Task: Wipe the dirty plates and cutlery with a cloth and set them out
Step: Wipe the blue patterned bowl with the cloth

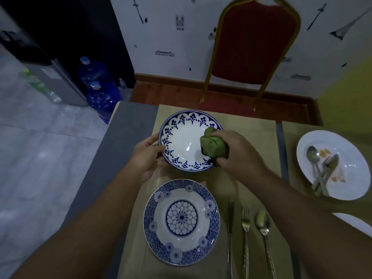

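Note:
My left hand grips the left rim of a white plate with a blue flower border, held tilted above the table. My right hand holds a bunched green cloth pressed against the plate's right inner side. Below it, a blue patterned plate lies flat on the beige placemat. To its right lie a knife, a fork and a spoon side by side. At the right, a white plate with orange stains carries a spoon, a fork and a knife.
A red chair with a gold frame stands at the table's far side. Blue water bottles and a dispenser stand on the floor at the left. Another white dish edge shows at the right border.

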### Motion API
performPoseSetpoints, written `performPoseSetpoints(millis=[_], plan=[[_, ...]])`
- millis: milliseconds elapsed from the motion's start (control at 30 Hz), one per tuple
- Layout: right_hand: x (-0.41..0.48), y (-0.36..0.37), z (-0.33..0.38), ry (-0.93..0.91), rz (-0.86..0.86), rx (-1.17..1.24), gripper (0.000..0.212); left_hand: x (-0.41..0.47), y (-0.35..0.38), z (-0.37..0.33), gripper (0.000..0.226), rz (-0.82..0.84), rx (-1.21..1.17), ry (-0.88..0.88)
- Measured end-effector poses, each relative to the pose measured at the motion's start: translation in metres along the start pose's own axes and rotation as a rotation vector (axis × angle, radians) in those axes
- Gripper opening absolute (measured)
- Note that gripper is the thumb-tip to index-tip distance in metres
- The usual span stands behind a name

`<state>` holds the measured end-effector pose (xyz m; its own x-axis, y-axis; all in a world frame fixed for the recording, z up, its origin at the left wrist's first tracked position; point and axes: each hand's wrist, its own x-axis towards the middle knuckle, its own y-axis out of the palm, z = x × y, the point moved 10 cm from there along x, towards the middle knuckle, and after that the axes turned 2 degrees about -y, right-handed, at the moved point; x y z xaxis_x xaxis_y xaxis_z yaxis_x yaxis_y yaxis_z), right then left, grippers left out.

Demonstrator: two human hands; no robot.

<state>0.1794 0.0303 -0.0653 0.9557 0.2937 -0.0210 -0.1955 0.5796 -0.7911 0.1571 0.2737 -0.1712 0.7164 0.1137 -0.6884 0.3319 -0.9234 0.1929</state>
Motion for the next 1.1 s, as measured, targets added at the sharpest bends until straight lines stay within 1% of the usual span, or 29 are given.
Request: performPoseSetpoints(millis=[167, 333, 400, 467, 500, 567, 633, 800, 933, 1100], plan=[[0.017, 0.021, -0.016, 0.059, 0.019, 0.001, 0.068, 0.023, -0.002, 0.01, 0.038, -0.008, -0.018, -0.065], [0.02, 0.037, -0.024, 0.079, 0.05, 0.013, 0.067, 0.025, 0.004, 0.02, 0.042, -0.006, 0.014, -0.1], [0.02, 0.04, -0.025, 0.077, 0.062, 0.02, 0.067, 0.024, 0.003, 0.017, 0.035, -0.007, 0.05, -0.099], [0.02, 0.04, -0.026, 0.08, 0.06, 0.027, 0.067, 0.02, -0.001, 0.006, 0.026, -0.017, 0.078, -0.058], [0.02, 0.039, -0.025, 0.079, 0.055, 0.032, 0.067, 0.017, -0.005, 0.001, 0.03, -0.031, 0.061, -0.047], [0.019, 0.036, -0.024, 0.073, 0.043, 0.038, 0.068, 0.01, -0.012, -0.002, 0.053, -0.038, -0.034, -0.071], [0.017, 0.031, -0.022, 0.064, 0.033, 0.041, 0.068, 0.001, -0.012, -0.005, 0.066, 0.0, -0.122, -0.081], [0.001, 0.011, -0.017, 0.028, -0.009, 0.055, 0.067, -0.032, 0.011, 0.004, 0.071, 0.126, -0.317, -0.108], [-0.03, -0.021, -0.02, 0.015, -0.064, 0.067, 0.065, -0.061, 0.045, 0.025, 0.073, 0.211, -0.34, -0.153], [-0.101, -0.072, -0.052, 0.072, -0.12, 0.044, 0.067, -0.102, 0.116, 0.074, 0.07, 0.362, -0.31, -0.254]])
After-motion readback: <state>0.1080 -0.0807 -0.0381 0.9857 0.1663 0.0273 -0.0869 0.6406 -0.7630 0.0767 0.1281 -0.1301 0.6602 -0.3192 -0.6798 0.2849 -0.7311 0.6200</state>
